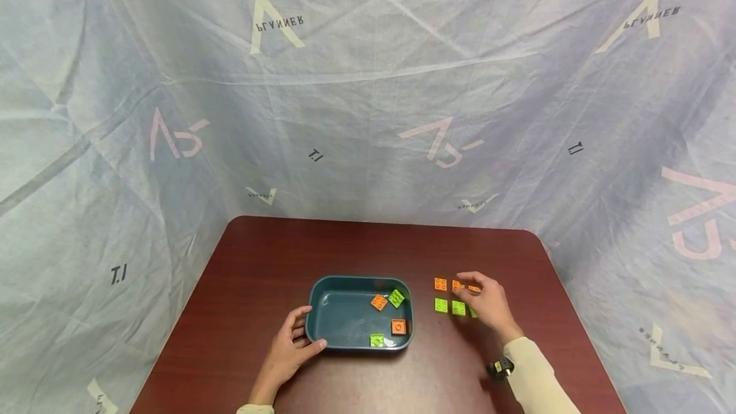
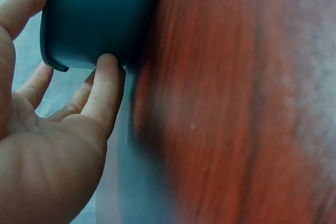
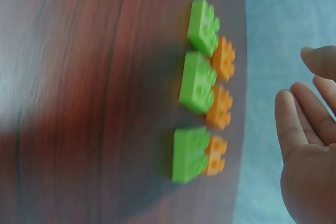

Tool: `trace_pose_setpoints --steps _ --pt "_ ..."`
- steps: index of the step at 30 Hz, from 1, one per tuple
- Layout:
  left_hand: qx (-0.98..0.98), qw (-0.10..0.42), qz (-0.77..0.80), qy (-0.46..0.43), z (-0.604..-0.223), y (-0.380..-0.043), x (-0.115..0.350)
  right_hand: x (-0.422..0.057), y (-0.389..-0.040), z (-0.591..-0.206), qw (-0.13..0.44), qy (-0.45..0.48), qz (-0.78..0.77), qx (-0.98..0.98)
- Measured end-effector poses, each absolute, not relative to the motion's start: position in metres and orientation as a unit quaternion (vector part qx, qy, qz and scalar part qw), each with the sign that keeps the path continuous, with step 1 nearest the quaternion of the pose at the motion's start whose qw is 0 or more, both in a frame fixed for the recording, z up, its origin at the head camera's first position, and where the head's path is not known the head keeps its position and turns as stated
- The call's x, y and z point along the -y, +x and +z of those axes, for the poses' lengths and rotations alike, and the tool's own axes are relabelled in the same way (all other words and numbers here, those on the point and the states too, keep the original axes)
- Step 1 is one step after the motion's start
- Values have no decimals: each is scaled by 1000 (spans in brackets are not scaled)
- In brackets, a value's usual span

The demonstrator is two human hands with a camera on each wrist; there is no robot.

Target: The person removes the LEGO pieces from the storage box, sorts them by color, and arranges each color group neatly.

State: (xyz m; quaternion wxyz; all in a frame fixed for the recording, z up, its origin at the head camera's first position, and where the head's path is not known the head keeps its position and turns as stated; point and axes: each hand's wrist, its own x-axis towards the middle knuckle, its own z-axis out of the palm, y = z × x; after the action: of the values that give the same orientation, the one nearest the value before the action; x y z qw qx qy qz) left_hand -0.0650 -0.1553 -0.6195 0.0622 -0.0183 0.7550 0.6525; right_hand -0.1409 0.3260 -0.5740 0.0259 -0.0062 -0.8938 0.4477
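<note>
A dark teal tray (image 1: 345, 345) sits on the table with two orange and two green toy building bricks in it; one is a green brick (image 1: 396, 298). My left hand (image 1: 289, 346) grips the tray's left end, thumb at the near corner and fingers along the outer wall. In the left wrist view, fingers (image 2: 105, 90) touch that wall. My right hand (image 1: 487, 302) hovers over two short rows of bricks right of the tray, thumb and fingers apart, holding nothing. The rows are an orange brick (image 3: 219, 106) with two more, and a green brick (image 3: 197, 82) with two more.
The reddish-brown table (image 1: 276, 248) has rounded far corners. Pale printed cloth (image 1: 368, 145) hangs behind it and at both sides. A dark band with a small device (image 1: 500, 368) is on the right wrist.
</note>
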Motion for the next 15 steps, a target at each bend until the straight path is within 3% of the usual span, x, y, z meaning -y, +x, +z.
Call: trace_pose_setpoints --steps 15 --pt "-756 55 652 -12 -621 -65 155 -278 -138 -552 1 97 508 856"
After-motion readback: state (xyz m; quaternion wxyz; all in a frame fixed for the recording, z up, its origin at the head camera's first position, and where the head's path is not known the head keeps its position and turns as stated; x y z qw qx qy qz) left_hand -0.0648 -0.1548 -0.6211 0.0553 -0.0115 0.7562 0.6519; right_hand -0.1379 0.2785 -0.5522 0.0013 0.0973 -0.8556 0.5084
